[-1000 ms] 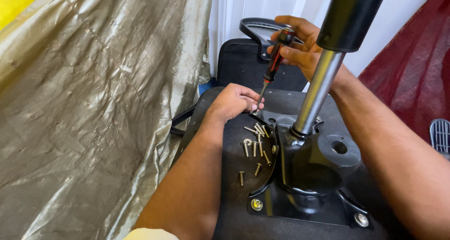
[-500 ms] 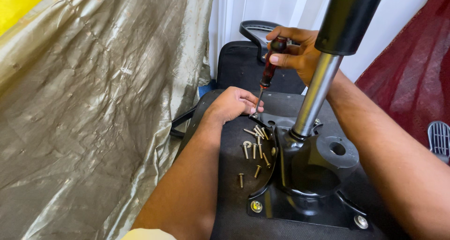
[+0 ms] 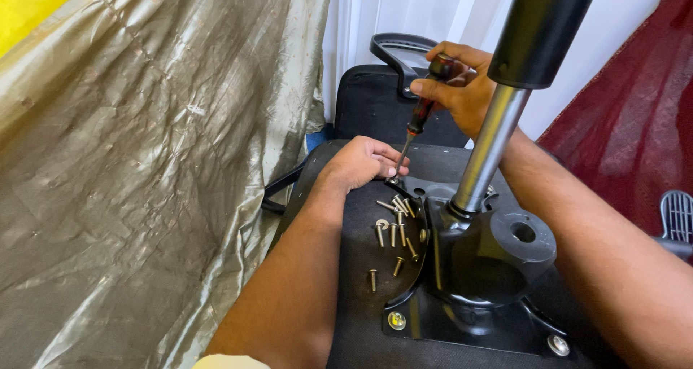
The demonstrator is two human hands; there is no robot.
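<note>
My right hand (image 3: 462, 88) grips a screwdriver (image 3: 427, 103) with a dark red and black handle, its shaft slanting down to the far left corner of a black metal mounting plate (image 3: 462, 318). My left hand (image 3: 361, 163) rests on the dark upturned chair seat (image 3: 361, 297), fingertips pinched around the screwdriver tip, steadying it; what sits under the tip is hidden. Several loose brass-coloured bolts (image 3: 393, 225) lie on the seat just below that hand. A grey gas-lift column (image 3: 491, 145) with a black sleeve rises from the plate's mechanism housing (image 3: 491, 261).
A shiny olive-gold fabric (image 3: 144, 160) hangs over the whole left side. A black chair armrest (image 3: 401, 51) lies beyond the seat by a white wall. Dark red cloth (image 3: 628, 116) fills the right. Two bolts (image 3: 395, 320) sit in the plate's near corners.
My right hand and the screwdriver handle have shifted slightly up and away; the left hand stays pinched at the tip. The bolts have not moved.
</note>
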